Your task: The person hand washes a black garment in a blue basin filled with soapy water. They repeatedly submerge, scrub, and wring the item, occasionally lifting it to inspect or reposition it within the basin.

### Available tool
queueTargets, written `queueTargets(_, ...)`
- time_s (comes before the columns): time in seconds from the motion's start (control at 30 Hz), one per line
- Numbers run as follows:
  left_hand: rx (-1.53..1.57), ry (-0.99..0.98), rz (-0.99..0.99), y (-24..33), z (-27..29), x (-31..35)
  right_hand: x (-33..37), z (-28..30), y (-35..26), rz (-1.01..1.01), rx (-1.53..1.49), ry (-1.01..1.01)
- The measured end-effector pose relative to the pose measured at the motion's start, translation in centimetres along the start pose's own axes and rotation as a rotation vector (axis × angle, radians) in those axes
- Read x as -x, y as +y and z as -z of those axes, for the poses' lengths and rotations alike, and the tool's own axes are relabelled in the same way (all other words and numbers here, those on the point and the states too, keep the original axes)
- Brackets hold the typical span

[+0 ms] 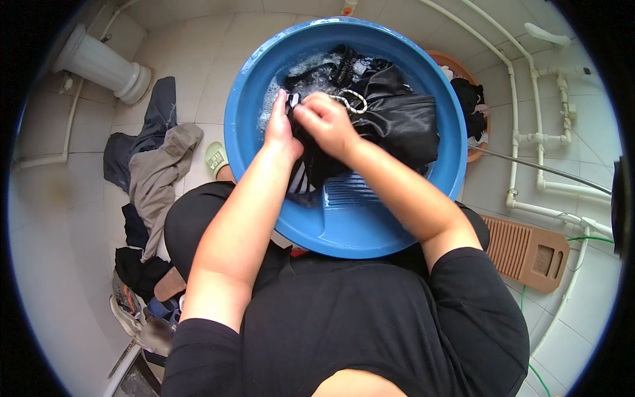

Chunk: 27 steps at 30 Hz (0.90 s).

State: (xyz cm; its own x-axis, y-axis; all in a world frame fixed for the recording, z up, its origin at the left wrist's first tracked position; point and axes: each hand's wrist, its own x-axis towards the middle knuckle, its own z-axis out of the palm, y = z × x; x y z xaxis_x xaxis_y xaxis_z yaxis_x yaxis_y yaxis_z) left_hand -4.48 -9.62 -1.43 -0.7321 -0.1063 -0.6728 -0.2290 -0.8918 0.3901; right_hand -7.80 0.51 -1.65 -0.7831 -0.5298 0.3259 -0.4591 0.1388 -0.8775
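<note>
Black, white-striped cloth [301, 177] sits in the blue plastic tub [248, 135], bunched between both hands: the left hand [280, 129] grips its upper end, and the curled right hand [324, 121] clasps it just beside. Rightward lies a shiny black garment [405, 122] with a pale drawstring [365, 104]. Outside the tub, an orange basin [456, 64] holds laundry, a brown washboard [509, 246] lies at right, and a taupe garment [151, 173] lies on the left floor [202, 106].

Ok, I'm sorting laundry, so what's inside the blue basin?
Inside the blue basin: black clothes, a pale cord, suds and a ribbed blue panel. The left hand and right hand grasp the clothes. Anything beneath them is covered.
</note>
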Motion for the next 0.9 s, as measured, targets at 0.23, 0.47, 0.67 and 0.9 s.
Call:
queueTargets(0.23,-0.205,-0.271,-0.137,-2.7,2.7,-0.8,3.1,0.5,-5.4,0.406,0.241,-0.058)
queueTargets(0.47,-0.086,-0.054,0.029,-4.0,0.9,-0.4,3.5,0.9,0.3,-0.035,0.239,0.202)
queueTargets(0.67,-0.138,-0.248,0.196,-2.9,4.2,-2.9,4.1,-0.2,-2.5,0.287,0.295,0.031)
queueTargets(0.9,0.231,0.122,-0.126,-1.1,0.7,-0.3,-3.6,3.0,6.6,-0.461,0.104,0.015)
